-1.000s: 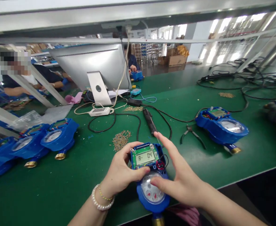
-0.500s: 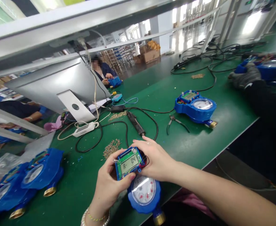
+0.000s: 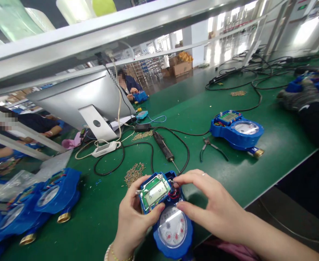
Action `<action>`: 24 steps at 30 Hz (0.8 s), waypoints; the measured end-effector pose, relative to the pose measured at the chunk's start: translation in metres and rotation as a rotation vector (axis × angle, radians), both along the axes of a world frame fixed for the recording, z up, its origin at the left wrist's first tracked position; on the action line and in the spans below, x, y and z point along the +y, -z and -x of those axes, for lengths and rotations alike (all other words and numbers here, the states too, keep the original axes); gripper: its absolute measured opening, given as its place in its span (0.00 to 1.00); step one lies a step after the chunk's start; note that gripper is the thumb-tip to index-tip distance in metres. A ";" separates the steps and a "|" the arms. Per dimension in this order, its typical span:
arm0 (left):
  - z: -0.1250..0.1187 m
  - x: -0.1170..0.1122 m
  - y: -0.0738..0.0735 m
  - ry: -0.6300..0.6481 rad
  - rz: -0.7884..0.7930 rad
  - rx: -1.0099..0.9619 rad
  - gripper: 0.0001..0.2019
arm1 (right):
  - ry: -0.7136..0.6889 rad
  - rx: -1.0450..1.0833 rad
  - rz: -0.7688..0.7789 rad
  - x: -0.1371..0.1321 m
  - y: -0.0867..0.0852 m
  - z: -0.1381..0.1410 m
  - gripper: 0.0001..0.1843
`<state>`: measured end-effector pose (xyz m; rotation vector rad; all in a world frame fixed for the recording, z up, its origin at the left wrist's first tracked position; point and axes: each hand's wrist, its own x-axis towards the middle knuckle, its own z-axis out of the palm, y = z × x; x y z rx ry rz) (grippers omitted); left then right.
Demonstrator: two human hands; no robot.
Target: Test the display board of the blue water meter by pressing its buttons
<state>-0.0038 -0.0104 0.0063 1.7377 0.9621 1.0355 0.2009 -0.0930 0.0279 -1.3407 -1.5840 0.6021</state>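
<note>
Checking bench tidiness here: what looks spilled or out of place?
Small brass-coloured screws lie in a loose heap on the green mat beside the water meter in both hands; more heaps sit farther back among the cables.

A green workbench point(image 3: 230, 174) strewn with black cables point(image 3: 121, 159): a second blue water meter point(image 3: 237, 129) sits beside pliers point(image 3: 212, 148), an electric screwdriver point(image 3: 162, 145) lies between heaps of small screws point(image 3: 134, 173), more blue meters point(image 3: 40, 203) wait at left, and a silver monitor point(image 3: 86, 98) faces seated co-workers point(image 3: 129, 87) beyond.
</note>
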 end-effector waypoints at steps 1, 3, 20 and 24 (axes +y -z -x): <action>0.001 0.000 0.002 -0.007 -0.059 0.039 0.29 | 0.006 0.007 0.003 0.000 0.001 0.000 0.16; 0.005 0.000 0.008 -0.034 -0.175 0.123 0.30 | -0.003 0.029 0.019 0.000 0.003 0.000 0.13; 0.011 -0.003 0.017 -0.075 -0.578 0.213 0.32 | 0.015 -0.015 -0.073 0.007 0.005 0.003 0.08; 0.010 -0.002 0.014 -0.067 -0.617 0.244 0.33 | -0.010 0.015 -0.026 0.008 0.005 0.000 0.07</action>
